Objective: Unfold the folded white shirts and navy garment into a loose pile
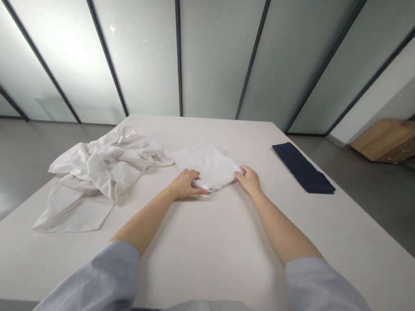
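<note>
A piece of white cloth (208, 163), partly folded, lies on the white table (216, 259) in front of me. My left hand (186, 184) is closed on its near left edge, the thumb low and the fingers over the top. At the right corner of the same cloth, my right hand (249, 179) pinches the edge between thumb and fingers. To the left, a crumpled heap of white fabric (114, 163) spreads close to the cloth, and neither hand touches it.
A dark navy folded cloth (302, 168) lies near the table's right edge. Part of the white heap reaches toward the left edge. Beyond the table stand frosted glass panels (215, 48), with a wooden cabinet (395, 140) on the floor at right.
</note>
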{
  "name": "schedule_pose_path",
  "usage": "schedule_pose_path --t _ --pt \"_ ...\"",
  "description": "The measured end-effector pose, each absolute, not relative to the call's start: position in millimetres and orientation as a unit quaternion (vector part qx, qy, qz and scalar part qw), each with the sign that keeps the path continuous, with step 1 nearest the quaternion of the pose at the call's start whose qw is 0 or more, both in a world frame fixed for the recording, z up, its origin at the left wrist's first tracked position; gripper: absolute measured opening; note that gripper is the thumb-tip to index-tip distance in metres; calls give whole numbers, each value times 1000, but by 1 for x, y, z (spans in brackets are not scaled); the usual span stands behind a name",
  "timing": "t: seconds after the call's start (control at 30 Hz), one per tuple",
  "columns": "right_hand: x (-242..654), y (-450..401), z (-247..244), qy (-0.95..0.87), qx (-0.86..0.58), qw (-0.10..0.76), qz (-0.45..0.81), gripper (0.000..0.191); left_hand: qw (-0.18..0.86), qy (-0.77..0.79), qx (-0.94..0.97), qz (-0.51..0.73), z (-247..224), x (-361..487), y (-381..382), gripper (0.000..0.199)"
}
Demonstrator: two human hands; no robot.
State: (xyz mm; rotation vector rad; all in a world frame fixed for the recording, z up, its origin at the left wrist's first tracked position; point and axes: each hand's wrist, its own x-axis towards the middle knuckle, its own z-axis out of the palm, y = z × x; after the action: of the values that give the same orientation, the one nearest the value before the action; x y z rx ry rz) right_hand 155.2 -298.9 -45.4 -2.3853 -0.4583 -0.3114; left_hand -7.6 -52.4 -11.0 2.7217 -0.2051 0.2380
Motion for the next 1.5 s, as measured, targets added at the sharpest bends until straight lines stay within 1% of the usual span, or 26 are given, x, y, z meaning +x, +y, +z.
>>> schedule_pose_path --t 0.07,0.13,0.23,0.33,0.43,0.53,0.57,0.6,0.67,0.73,0.77,0.83,0.93,0.97,1.03,1.13,1.2,1.3,1.33,1.4,1.43,1.47,1.5 --pt "150 -298 -40 -182 -919 315 -154 28 214 -71 971 84 -11 -8 -52 52" --pt "144 -295 -31 -197 -909 316 -184 27 213 -66 971 84 -11 -8 -53 51" --pt "128 -283 -18 -251 -862 399 -185 26 199 -56 974 91 -11 -8 -58 59" --pt "100 -262 -10 -346 -801 478 -98 21 212 -63 968 116 -10 -8 -68 70" --pt "69 -243 -7 -460 -737 494 36 19 251 -66 958 123 -11 -8 -77 77" --pt "53 -237 -6 -488 -703 503 122 22 281 -44 951 121 -11 -8 -81 89" --pt "53 -238 -6 -480 -698 514 134 22 284 -43 950 120 -11 -8 -81 88" --pt "56 -239 -7 -466 -695 530 136 22 282 -48 951 116 -11 -7 -81 82" --pt "67 -243 -11 -421 -702 565 106 22 272 -60 955 107 -11 -5 -80 59" --pt "82 -248 -17 -363 -728 579 48 24 279 -61 953 101 -13 -3 -78 38" --pt "89 -250 -21 -341 -745 573 28 26 298 -52 948 102 -14 -1 -76 32" --pt "100 -255 -26 -325 -779 536 36 32 374 -25 920 113 -18 2 -71 27" --pt "106 -260 -26 -361 -817 441 92 36 509 21 846 157 -23 7 -59 24" --pt "106 -261 -24 -373 -829 404 99 34 537 41 822 185 -24 8 -53 24" --pt "104 -263 -18 -388 -853 336 95 32 557 90 783 263 -24 9 -40 23" --pt "104 -267 -10 -383 -882 263 86 35 517 189 741 385 -22 7 -15 25" --pt "108 -271 -7 -369 -898 229 73 36 482 265 723 419 -21 5 1 29" --pt "118 -282 -3 -320 -928 181 56 35 460 326 720 404 -21 4 15 36" --pt "122 -286 -2 -298 -939 163 49 36 462 328 724 393 -23 5 16 35" --pt "128 -295 0 -250 -960 124 25 38 445 320 753 363 -26 6 13 27" --pt "131 -299 0 -223 -969 106 6 39 417 311 781 345 -28 6 10 25" --pt "133 -303 1 -193 -977 93 -13 39 374 300 814 327 -29 5 6 28" --pt "135 -306 1 -164 -982 86 -30 40 321 289 846 313 -30 5 3 35"
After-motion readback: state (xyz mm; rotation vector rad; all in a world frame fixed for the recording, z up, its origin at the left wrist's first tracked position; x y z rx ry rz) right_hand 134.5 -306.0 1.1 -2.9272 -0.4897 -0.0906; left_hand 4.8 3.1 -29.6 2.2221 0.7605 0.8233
